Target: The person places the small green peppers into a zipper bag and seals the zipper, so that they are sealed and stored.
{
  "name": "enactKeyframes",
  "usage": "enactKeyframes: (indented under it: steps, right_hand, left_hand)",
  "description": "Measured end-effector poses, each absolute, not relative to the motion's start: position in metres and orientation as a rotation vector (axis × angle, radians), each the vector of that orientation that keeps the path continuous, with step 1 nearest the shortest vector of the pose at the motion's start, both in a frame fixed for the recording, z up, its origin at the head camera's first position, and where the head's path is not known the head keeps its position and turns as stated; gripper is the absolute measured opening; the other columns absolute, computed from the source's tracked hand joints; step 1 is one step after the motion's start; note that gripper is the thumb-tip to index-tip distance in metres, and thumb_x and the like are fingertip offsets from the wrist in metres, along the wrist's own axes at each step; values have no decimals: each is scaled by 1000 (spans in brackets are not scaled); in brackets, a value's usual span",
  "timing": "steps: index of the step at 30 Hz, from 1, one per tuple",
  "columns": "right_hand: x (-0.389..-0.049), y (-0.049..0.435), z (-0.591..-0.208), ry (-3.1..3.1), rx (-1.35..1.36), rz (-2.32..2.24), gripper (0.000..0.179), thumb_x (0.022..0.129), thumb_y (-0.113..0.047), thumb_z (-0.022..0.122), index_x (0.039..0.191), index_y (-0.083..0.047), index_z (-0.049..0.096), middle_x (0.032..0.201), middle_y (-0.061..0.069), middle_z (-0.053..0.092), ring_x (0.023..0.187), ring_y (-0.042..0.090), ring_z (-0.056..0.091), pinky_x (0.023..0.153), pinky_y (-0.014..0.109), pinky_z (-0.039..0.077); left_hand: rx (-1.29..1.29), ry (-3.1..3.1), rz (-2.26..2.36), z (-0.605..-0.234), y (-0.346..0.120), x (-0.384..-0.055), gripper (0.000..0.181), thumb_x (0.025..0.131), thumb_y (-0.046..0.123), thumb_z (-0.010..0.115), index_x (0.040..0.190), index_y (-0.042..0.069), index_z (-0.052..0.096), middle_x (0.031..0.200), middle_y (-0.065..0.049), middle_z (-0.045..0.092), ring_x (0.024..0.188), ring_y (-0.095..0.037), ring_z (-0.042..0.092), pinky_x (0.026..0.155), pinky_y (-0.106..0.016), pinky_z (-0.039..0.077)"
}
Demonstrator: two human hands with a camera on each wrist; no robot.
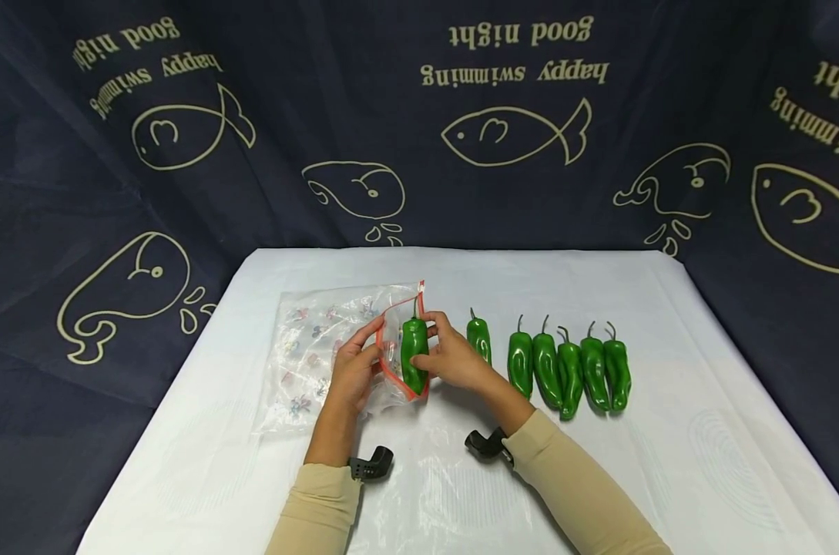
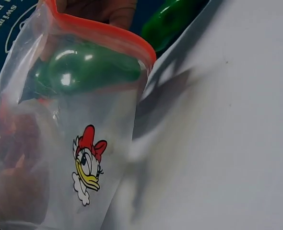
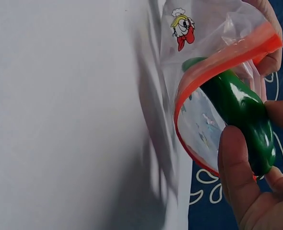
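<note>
My left hand (image 1: 353,374) pinches the red-edged mouth of a clear zip bag (image 1: 297,324) printed with small cartoon figures, and the mouth gapes towards the right. A glossy green pepper (image 1: 414,347) is held by my right hand (image 1: 461,361), thumb on one side and fingers on the other. In the right wrist view the lower end of this pepper (image 3: 240,98) lies inside the red rim (image 3: 213,67), while its other end stays between the fingertips. Through the clear plastic the left wrist view shows part of the pepper (image 2: 84,69) just within the opening.
A single green pepper (image 1: 479,338) lies just beyond my right hand. Farther right, several more peppers (image 1: 572,374) lie side by side, stems away from me. The white-covered table (image 1: 447,509) ends at a dark blue cloth (image 1: 364,92) with fish drawings.
</note>
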State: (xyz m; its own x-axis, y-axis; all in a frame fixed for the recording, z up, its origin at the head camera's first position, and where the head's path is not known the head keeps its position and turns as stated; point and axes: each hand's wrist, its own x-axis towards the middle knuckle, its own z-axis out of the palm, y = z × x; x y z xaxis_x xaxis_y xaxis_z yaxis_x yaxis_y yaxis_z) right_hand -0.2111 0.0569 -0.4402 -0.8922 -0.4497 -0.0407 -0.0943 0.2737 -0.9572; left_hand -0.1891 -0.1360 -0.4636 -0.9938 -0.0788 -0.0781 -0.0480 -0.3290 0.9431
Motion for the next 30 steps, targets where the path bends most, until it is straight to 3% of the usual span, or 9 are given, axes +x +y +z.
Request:
enactKeyframes:
  steps: [6,13,20,30]
  right_hand:
    - [-211,56,-444,2243,-470,-1664,67,87,-5,71,144,-10,35,119,18,52,74,21,70,66,44,60]
    - [-213,55,-447,2305,-467,-1627,61,90,-12,69,144,-7,41,118,16,56,69,20,68,64,41,59]
    - [-212,57,-446,2269,-427,-1634,60,95,-16,64,148,-5,38,126,16,54,70,21,69,66,39,60]
    - [-211,55,-447,2335,-512,-1577,54,92,-2,64,143,-3,46,105,16,54,64,29,65,57,39,57]
  left_hand:
    - [170,-1826,-2523,-464,-135,-189,57,85,-9,55,141,3,56,145,-8,50,88,-13,62,68,-23,54]
    - [118,-1858,-2531,-464,-133,-189,58,85,-8,54,143,-1,51,149,-9,46,100,-19,61,71,-26,56]
    - [110,-1898,-2528,-465,-134,-189,58,83,-8,54,141,1,54,148,-8,47,105,-23,60,72,-26,56]
    - [67,-1893,-2565,-462,-133,-187,59,83,-9,55,141,-1,53,147,-9,47,96,-16,63,72,-25,56]
